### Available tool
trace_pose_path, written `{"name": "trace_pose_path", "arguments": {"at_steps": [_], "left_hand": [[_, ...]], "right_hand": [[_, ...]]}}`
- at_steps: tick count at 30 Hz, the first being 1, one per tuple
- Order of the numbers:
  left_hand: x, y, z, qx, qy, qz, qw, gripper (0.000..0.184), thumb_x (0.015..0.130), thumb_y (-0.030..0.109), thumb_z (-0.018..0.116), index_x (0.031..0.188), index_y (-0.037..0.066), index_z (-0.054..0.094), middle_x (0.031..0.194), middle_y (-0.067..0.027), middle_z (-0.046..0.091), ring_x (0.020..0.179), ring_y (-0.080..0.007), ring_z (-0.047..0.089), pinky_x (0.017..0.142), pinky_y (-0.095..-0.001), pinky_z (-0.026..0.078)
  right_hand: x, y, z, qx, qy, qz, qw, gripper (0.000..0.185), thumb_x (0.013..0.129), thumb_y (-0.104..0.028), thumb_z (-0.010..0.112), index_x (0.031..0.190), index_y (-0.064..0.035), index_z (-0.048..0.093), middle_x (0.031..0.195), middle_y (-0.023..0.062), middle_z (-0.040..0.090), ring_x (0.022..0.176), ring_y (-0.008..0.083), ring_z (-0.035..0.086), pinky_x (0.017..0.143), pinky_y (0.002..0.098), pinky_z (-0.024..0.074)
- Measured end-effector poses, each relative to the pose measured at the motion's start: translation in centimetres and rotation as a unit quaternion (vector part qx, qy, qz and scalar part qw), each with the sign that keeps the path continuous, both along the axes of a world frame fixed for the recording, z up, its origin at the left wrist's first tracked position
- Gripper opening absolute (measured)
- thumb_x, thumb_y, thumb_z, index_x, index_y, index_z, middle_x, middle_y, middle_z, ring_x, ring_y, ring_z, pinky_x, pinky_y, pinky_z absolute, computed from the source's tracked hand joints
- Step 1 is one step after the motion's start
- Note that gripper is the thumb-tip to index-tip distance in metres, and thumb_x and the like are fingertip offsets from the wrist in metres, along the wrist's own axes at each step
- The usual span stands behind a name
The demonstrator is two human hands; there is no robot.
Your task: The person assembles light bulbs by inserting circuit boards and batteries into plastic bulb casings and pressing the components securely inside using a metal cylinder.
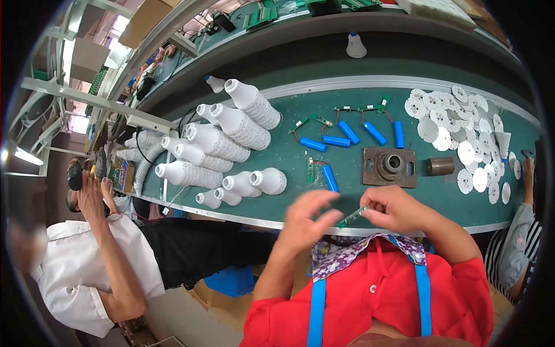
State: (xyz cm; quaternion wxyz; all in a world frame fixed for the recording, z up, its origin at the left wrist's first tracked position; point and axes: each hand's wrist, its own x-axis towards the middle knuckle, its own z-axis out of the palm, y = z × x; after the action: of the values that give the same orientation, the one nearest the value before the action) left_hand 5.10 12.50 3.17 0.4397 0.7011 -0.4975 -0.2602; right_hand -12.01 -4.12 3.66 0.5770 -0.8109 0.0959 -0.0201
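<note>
At the front edge of the bench, my right hand [396,209] pinches a small green circuit board [354,216] between thumb and fingertips. My left hand [309,220] is beside the board's other end, fingers and thumb apart, holding nothing that I can see. Just beyond my hands lies a blue cylindrical battery [329,178] wired to another green board [310,170]. Farther back, several more blue batteries [374,133] lie with boards attached by thin wires. A heavy brown metal fixture [376,178] with a round hollow centre stands beyond my right hand.
Stacked white bulb housings [202,173] lie on the left. A short metal cylinder [440,166] sits right of the fixture, before a spread of white round plates [480,179]. A white bulb [356,46] stands near the back shelf. A person in a white shirt [104,266] works at left; another person's sleeve [517,237] shows at right.
</note>
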Motion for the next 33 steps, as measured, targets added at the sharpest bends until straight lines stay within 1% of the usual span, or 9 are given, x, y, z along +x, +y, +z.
{"name": "trace_pose_path", "arguments": {"at_steps": [2,3,5,13,16,19,22,28,33], "left_hand": [[2.6,0.6,0.1,-0.036,-0.243,0.168,0.955,0.041,0.071,0.011,0.07,0.109,0.005,0.057,0.107,-0.0116,0.058,0.095,-0.0278,0.054,0.081,-0.0377,0.043],[4.6,0.7,0.1,-0.046,-0.431,0.196,0.88,0.046,0.073,0.009,0.067,0.116,0.003,0.051,0.112,-0.0145,0.055,0.098,-0.0317,0.052,0.086,-0.0421,0.04],[6.2,1.1,0.5,0.052,-0.52,0.226,0.822,0.047,0.074,0.007,0.064,0.118,0.003,0.048,0.115,-0.0175,0.051,0.1,-0.0345,0.051,0.085,-0.0425,0.041],[8.9,1.4,-0.1,0.047,-0.285,0.177,0.941,0.041,0.071,0.011,0.071,0.107,-0.001,0.056,0.098,-0.0174,0.057,0.088,-0.0317,0.054,0.076,-0.0371,0.044],[8.5,0.9,-0.3,0.081,-0.229,0.202,0.949,0.038,0.072,0.01,0.072,0.106,0.0,0.059,0.093,-0.0105,0.057,0.078,-0.0184,0.056,0.066,-0.0275,0.046],[8.6,0.7,-0.4,0.07,-0.159,0.209,0.962,0.037,0.072,0.01,0.072,0.105,0.0,0.059,0.091,-0.0079,0.056,0.073,-0.0135,0.055,0.062,-0.0253,0.045],[8.1,0.5,0.5,0.084,-0.217,0.185,0.955,0.033,0.072,0.011,0.072,0.1,0.0,0.061,0.086,-0.0092,0.053,0.072,-0.0165,0.055,0.059,-0.026,0.044],[7.2,1.9,2.1,-0.046,-0.027,0.314,0.948,0.03,0.079,0.007,0.065,0.108,0.002,0.058,0.09,-0.0054,0.054,0.08,-0.0128,0.056,0.061,-0.0218,0.046],[2.4,1.1,1.5,-0.166,0.263,0.203,0.928,0.029,0.088,0.006,0.053,0.117,0.001,0.051,0.103,-0.008,0.057,0.082,-0.0127,0.057,0.062,-0.0226,0.048]], "right_hand": [[0.0,0.1,-1.1,0.171,0.006,-0.056,0.984,0.011,0.084,-0.013,0.059,0.088,-0.0035,0.055,0.068,0.0029,0.056,0.057,0.0097,0.052,0.051,0.0255,0.0421],[0.0,0.1,-1.6,0.254,0.009,-0.084,0.963,0.011,0.085,-0.013,0.059,0.088,-0.0036,0.055,0.069,0.0014,0.056,0.057,0.0073,0.051,0.05,0.0236,0.0417],[-0.2,0.1,-1.9,0.284,-0.001,-0.101,0.954,0.01,0.085,-0.013,0.058,0.088,-0.0042,0.054,0.07,0.0002,0.055,0.057,0.0062,0.05,0.05,0.0215,0.0415],[-1.6,0.1,-2.7,0.372,0.015,-0.155,0.915,0.008,0.085,-0.01,0.055,0.091,-0.0042,0.053,0.071,0.0027,0.058,0.054,0.0069,0.053,0.049,0.0209,0.0418],[-1.8,0.1,-2.6,0.38,0.02,-0.166,0.91,0.011,0.086,-0.01,0.053,0.095,-0.0036,0.053,0.072,0.004,0.059,0.054,0.0075,0.055,0.05,0.0212,0.0428],[-1.8,-0.1,-2.1,0.375,0.037,-0.169,0.911,0.016,0.087,-0.011,0.052,0.1,-0.0023,0.054,0.074,0.0054,0.06,0.057,0.0083,0.056,0.052,0.0215,0.0444],[-1.9,0.1,-2.2,0.374,0.06,-0.159,0.912,0.018,0.087,-0.011,0.051,0.102,-0.001,0.054,0.076,0.0071,0.061,0.061,0.0096,0.058,0.054,0.0224,0.0462],[-2.2,0.2,-3.2,0.427,0.024,-0.183,0.885,0.017,0.088,-0.012,0.05,0.1,0.0001,0.052,0.081,0.0088,0.062,0.065,0.0122,0.06,0.057,0.0244,0.0482],[-1.9,0.3,-1.9,0.464,-0.022,-0.202,0.862,0.017,0.09,-0.013,0.051,0.101,-0.0007,0.051,0.084,0.0098,0.062,0.067,0.0133,0.061,0.06,0.0251,0.0492]]}}
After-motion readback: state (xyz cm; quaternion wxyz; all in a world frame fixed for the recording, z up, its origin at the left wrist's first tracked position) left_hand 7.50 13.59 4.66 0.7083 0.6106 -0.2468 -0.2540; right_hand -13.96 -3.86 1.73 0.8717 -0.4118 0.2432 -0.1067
